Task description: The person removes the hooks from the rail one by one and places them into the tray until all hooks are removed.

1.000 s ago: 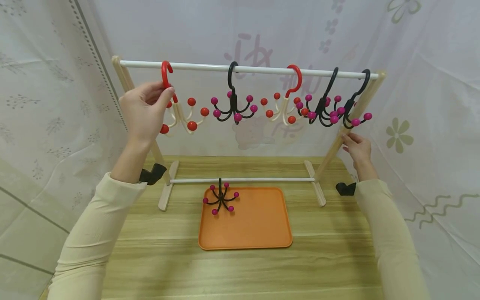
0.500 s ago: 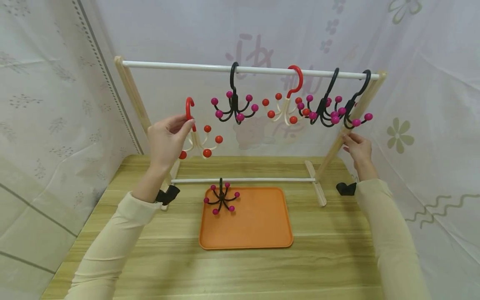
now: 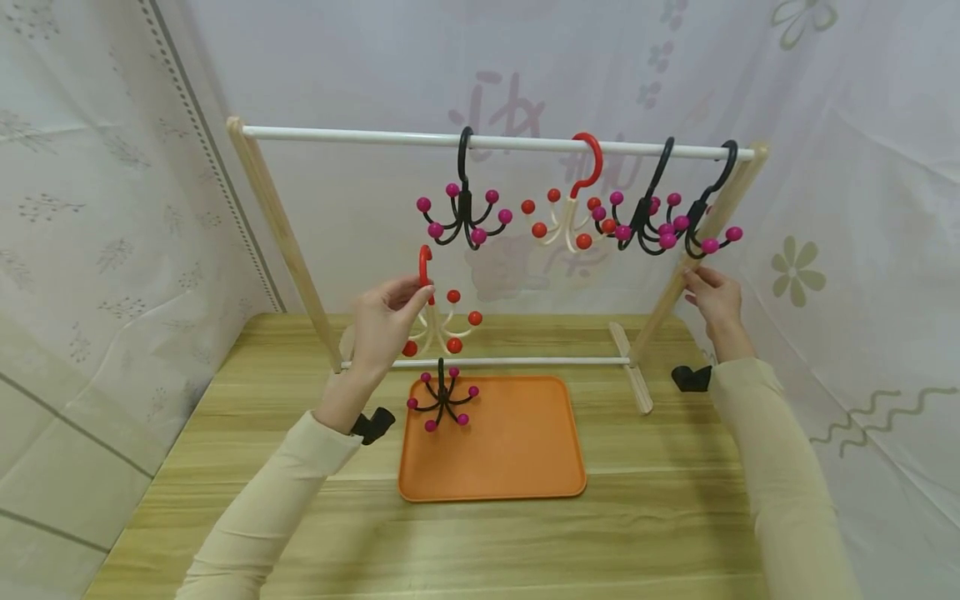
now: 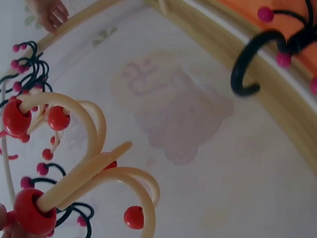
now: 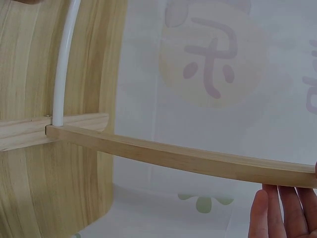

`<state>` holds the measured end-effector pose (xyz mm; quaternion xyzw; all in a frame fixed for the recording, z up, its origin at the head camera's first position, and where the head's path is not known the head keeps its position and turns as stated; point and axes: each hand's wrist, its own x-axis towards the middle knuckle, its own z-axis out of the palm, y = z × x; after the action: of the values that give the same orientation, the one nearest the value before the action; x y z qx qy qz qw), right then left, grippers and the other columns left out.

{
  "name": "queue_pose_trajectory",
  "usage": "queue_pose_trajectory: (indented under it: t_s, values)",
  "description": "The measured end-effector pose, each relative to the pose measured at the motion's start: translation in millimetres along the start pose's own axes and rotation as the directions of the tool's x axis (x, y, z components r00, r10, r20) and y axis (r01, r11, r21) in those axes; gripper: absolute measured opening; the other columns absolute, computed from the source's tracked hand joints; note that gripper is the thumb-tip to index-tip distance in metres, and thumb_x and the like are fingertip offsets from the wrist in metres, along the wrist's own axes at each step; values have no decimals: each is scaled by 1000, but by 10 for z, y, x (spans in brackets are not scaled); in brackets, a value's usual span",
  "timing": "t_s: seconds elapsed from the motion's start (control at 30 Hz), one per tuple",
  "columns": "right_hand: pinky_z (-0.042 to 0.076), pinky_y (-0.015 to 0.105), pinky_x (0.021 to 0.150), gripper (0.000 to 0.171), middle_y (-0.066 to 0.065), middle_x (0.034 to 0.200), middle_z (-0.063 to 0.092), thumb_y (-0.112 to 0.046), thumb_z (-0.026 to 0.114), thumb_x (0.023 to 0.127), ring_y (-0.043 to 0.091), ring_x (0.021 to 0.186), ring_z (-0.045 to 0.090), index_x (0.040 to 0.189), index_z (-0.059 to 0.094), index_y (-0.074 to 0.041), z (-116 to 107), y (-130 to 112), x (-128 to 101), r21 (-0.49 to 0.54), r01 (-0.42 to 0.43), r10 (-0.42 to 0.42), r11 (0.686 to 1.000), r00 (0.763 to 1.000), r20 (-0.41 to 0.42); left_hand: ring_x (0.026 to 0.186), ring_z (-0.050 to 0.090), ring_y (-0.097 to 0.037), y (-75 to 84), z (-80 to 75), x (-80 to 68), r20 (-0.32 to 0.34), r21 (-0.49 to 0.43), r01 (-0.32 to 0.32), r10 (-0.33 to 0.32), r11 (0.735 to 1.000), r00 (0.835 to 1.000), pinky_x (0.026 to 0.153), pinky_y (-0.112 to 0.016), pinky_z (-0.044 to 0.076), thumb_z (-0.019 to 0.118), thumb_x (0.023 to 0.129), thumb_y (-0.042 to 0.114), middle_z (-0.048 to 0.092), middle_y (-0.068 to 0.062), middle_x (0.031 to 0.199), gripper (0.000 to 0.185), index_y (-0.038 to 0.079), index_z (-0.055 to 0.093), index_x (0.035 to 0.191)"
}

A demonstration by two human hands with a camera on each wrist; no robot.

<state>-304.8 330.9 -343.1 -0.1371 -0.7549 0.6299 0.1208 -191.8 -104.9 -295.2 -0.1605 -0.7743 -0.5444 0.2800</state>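
We wear long, close-fitting cream sleeves on both arms, reaching down to the wrists, the fabric smooth and lightly creased at the elbows. A small black camera unit is strapped under each wrist. Our left hand (image 3: 386, 321) and right hand (image 3: 712, 296) are bare.

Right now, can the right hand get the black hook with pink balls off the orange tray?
Probably not at once: the right hand rests on the wooden rack's post, far from the black hook with pink balls on the orange tray.
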Motion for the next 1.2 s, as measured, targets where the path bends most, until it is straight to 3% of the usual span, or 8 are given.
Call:
queue_pose_trajectory:
  t_s: [0.37,0.57,0.8,0.93,1.03,1.2]
  values:
    - [45,18,73,59,-14,77,56,-32,61,81,6,81,53,126,45,3,1,45,26,15,32,-32,999,999,-12,67,60,-32,-92,361,-224,68,-99,12,-5,995,998,61,-27,48,63,79,-1,63,-21,76,11,-10,64,85]
    - [45,18,74,59,-15,76,56,-31,62,81,6,82,53,126,45,4,5,54,39,17,28,-27,999,1000,-14,70,61,-33,-223,548,-351,100,-158,48,-33,986,994,61,-28,49,63,79,0,63,-20,78,12,-10,63,87]
    - [46,17,70,59,-15,75,56,-29,62,81,6,80,54,125,44,6,12,35,19,29,35,-34,999,999,-9,75,61,-33,-248,681,-494,118,-197,108,-85,974,989,63,-30,50,63,79,-1,63,-22,80,13,-11,63,88]
    - [45,19,74,59,-10,83,59,-30,62,81,7,83,54,126,45,3,10,26,22,19,15,-15,1000,1000,-11,75,62,-27,-432,771,-585,128,-205,128,-103,970,986,60,-27,49,64,79,2,65,-17,81,12,-6,65,87]
    - [45,24,77,58,-1,97,61,-32,66,78,10,88,55,124,50,-3,-36,148,189,41,-4,4,999,1000,0,73,63,-24,-612,855,-648,135,-211,128,-101,969,986,61,-26,49,65,79,6,65,-15,80,12,-4,66,87]
    - [46,29,77,47,4,105,61,-26,73,72,15,91,57,115,60,-14,-230,765,936,183,-6,-2,983,999,42,70,62,-22,-762,955,-731,133,-202,120,-95,972,987,61,-26,49,66,78,7,65,-12,78,12,-3,66,86]
